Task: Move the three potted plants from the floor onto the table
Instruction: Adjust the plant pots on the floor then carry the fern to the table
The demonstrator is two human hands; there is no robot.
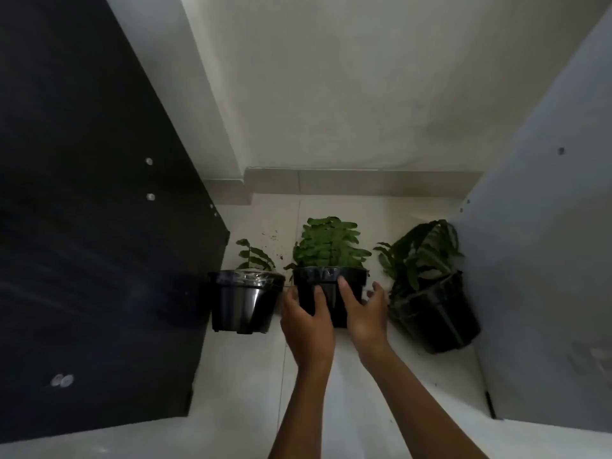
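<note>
Three black plastic pots with green leafy plants stand in a row on the pale tiled floor by the wall. The middle pot (331,286) has the bushiest plant. My left hand (308,323) wraps its left side and my right hand (364,313) wraps its right side, thumbs on the front. The left pot (243,299) holds a small sprig and has shiny film over its top. The right pot (437,313) leans to the right, its long leaves drooping. No table surface is in view.
A dark panel (92,226) with screw heads closes off the left side. A light grey panel (546,260) closes off the right. A skirting board (364,182) runs along the white wall behind the pots. Specks of soil (273,236) lie on the floor.
</note>
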